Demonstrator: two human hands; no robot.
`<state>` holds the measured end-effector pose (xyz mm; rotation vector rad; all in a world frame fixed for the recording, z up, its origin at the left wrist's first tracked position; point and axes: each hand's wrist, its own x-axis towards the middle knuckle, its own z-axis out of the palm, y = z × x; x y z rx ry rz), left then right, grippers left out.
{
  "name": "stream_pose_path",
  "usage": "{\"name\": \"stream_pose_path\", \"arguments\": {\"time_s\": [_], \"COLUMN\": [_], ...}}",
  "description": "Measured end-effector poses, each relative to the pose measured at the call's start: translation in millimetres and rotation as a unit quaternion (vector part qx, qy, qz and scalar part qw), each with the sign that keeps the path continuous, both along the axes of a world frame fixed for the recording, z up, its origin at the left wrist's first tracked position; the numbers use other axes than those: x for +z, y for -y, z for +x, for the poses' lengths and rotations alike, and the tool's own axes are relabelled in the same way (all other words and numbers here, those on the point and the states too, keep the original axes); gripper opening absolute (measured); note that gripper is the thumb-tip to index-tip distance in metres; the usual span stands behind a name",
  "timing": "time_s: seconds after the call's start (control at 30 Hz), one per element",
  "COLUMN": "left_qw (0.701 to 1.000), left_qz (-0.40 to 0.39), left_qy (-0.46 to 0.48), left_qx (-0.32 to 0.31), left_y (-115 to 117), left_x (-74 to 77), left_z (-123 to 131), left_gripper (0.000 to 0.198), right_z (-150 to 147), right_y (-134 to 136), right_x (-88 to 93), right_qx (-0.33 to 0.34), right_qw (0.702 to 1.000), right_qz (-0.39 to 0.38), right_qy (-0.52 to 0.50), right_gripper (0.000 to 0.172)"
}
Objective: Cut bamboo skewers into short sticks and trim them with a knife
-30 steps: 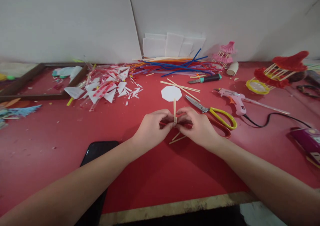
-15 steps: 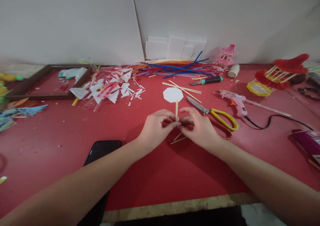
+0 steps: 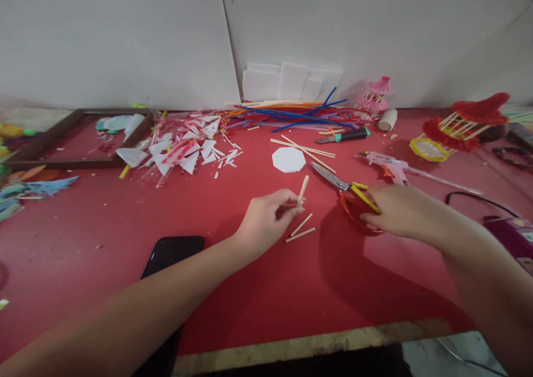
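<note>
Upright between the thumb and fingers of my left hand (image 3: 264,221) are short wooden sticks (image 3: 304,187), pinched together; I cannot tell exactly how many. Two more cut sticks (image 3: 300,235) lie on the red table just below that hand. My right hand (image 3: 406,210) is closed over the handles of the scissors (image 3: 331,177), which have one yellow and one red handle and point up and left. Its fingers hide part of both handles. A white octagonal card (image 3: 288,159) lies beyond my left hand, with longer sticks (image 3: 308,147) crossed beside it.
A pink glue gun (image 3: 391,166) lies behind my right hand, near a utility knife (image 3: 347,135). A red pagoda-like model (image 3: 462,127) stands at right. Pipe cleaners (image 3: 287,113) and paper scraps (image 3: 187,144) line the back. A phone (image 3: 177,249) lies under my left forearm.
My right hand has left the sticks and moved right onto the scissors' handles. My left hand keeps the sticks, now tilted slightly to the right.
</note>
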<state>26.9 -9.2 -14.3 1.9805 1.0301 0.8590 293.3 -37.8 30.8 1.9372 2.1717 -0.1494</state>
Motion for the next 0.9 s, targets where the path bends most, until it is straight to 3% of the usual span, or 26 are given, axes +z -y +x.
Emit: {"name": "stream_pose_path", "arguments": {"time_s": [0.17, 0.33, 0.4, 0.5, 0.67, 0.9], "left_qw": [1.000, 1.000, 1.000, 0.999, 0.996, 0.992], "left_qz": [0.003, -0.007, -0.011, -0.027, -0.063, -0.102], "left_qy": [0.017, 0.005, 0.009, 0.025, 0.053, 0.070], "left_qx": [-0.010, -0.009, -0.009, -0.010, -0.014, -0.022], "left_y": [1.2, -0.7, -1.0, -1.1, -1.1, -3.5], "left_x": [-2.7, -3.5, -3.0, -2.9, -3.6, -6.2], "left_z": [0.2, 1.3, 1.8, 2.6, 3.0, 2.2], "left_gripper": [0.006, 0.007, 0.007, 0.007, 0.006, 0.003], "right_z": [-7.0, 4.2, 9.5, 14.5, 20.5, 26.9], "right_y": [2.8, 8.6, 12.9, 19.3, 22.8, 18.8], "right_x": [-22.5, -24.1, -19.5, -11.4, -8.8, -12.1], "right_qx": [-0.053, -0.081, -0.068, -0.017, 0.040, 0.065], "right_qw": [0.997, 0.992, 0.987, 0.982, 0.987, 0.985], "right_qz": [0.037, 0.100, 0.138, 0.163, 0.126, 0.114], "right_qy": [0.034, 0.001, -0.046, -0.092, -0.095, -0.113], "right_gripper": [0.018, 0.024, 0.024, 0.037, 0.051, 0.050]}}
